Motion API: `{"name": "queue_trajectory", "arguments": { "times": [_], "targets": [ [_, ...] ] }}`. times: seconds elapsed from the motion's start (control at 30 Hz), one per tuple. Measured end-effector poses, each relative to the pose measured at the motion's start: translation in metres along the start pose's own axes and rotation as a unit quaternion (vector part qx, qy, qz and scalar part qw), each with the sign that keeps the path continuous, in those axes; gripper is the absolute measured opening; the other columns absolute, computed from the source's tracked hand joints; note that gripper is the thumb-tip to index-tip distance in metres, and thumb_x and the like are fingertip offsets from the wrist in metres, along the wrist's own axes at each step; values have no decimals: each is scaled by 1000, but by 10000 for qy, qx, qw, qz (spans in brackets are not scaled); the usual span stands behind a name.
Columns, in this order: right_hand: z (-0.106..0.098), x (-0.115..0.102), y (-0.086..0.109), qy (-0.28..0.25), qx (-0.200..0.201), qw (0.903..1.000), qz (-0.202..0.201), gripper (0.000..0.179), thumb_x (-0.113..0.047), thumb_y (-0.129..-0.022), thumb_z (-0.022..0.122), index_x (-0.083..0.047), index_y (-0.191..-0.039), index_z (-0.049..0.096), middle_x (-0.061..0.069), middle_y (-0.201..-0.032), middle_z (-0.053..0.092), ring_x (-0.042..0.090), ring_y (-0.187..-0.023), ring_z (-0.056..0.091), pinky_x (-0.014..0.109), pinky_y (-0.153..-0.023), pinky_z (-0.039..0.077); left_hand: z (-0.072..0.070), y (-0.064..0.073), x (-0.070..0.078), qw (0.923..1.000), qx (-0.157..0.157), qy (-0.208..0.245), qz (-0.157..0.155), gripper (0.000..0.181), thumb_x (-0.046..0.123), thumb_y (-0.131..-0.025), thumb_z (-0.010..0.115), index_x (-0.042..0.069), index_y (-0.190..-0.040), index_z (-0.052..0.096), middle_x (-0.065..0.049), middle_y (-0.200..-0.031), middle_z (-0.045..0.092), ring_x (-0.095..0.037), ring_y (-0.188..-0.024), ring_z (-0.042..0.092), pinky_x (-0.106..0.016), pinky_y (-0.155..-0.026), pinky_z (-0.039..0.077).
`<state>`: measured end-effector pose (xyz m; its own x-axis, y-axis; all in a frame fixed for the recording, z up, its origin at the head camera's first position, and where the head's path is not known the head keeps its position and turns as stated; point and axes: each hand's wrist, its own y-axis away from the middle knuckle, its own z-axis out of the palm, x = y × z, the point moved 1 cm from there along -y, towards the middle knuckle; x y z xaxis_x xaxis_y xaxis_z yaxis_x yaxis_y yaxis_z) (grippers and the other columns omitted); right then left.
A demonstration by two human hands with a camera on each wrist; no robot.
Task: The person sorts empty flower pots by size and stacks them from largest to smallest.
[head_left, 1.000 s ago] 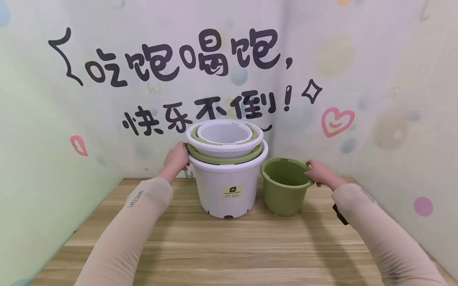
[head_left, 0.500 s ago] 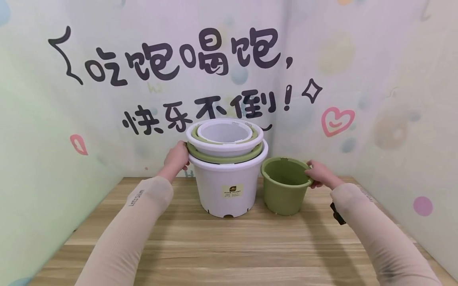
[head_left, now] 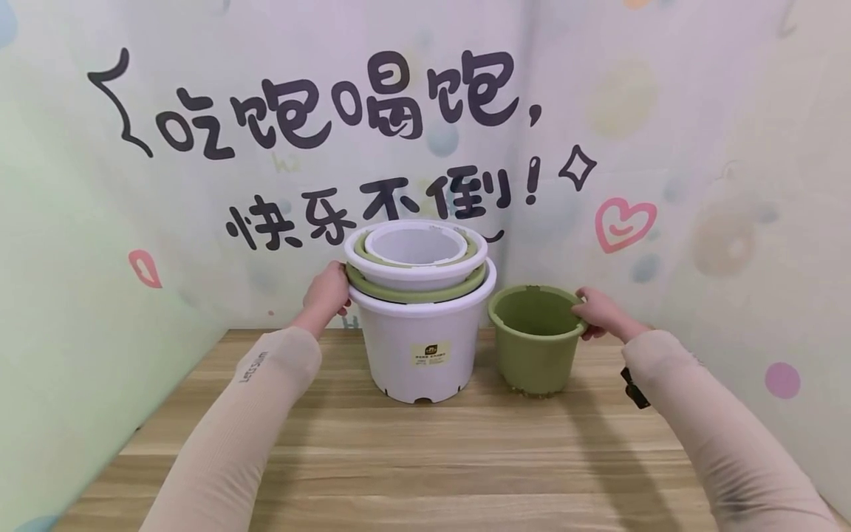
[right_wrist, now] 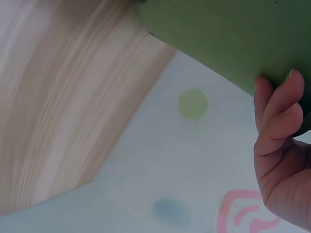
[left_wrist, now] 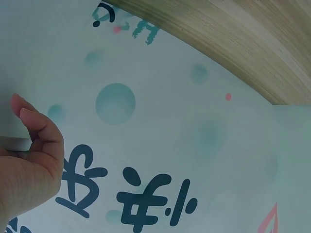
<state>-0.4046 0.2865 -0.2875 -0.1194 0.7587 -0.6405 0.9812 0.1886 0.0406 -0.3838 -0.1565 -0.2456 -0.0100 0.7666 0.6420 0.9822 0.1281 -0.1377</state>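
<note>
A large white flowerpot point(head_left: 392, 347) with a label on its front stands on the table, several smaller white and green pots nested in its mouth. My left hand point(head_left: 327, 292) holds this stack at the left of its rim, the thumb at the edge and the fingers curled beneath. To the right of the stack is a separate green flowerpot point(head_left: 535, 362), upright with its mouth up. My right hand point(head_left: 601, 313) grips its right rim; in the right wrist view curled fingers point(right_wrist: 279, 111) lie against the green wall. The left wrist view shows only a sliver of white pot.
The wood-grain table point(head_left: 425, 465) runs back to a printed wall cloth point(head_left: 425, 111) with large black characters. Side walls point(head_left: 751, 222) close in at left and right. The topmost white pot point(head_left: 415, 244) rises above the stack's rims.
The green pot has shifted slightly right and up in the head view, together with my right hand, widening the gap to the stack. My left hand and the stack stay put.
</note>
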Motion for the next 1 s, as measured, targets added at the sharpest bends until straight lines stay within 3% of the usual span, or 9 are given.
{"name": "queue_trajectory", "arguments": {
  "times": [0.27, 0.73, 1.0],
  "targets": [
    [-30, -18, 9, -249, -9, 9997, -68, 46, -3, -88, 34, 18, -128, 22, 4, -58, 58, 11, -46, 56, 25, -43, 45, 1, -2, 1, 10000, -11, 45, 14, 41, 24, -100, 13, 5, -122, 41, -13, -81, 56, -14, -48, 52, -27, -50, 47],
    [-86, -55, 26, -198, 175, 9996, 112, 30, -6, -86, 36, 13, -110, 34, 0, -58, 58, 9, -50, 59, 20, -47, 45, 0, 0, 2, 10000, -42, 69, 11, 41, 25, -100, 13, 5, -123, 41, -15, -85, 58, -15, -50, 53, -27, -51, 47],
    [-114, -94, 35, -446, 434, 9981, 29, 44, -6, -85, 39, 12, -125, 34, -4, -56, 59, 6, -48, 59, 17, -45, 44, -3, 4, 2, 10000, -27, -15, 28, 42, 25, -100, 13, 4, -122, 41, -15, -85, 58, -16, -50, 53, -29, -53, 47]
  ]
}}
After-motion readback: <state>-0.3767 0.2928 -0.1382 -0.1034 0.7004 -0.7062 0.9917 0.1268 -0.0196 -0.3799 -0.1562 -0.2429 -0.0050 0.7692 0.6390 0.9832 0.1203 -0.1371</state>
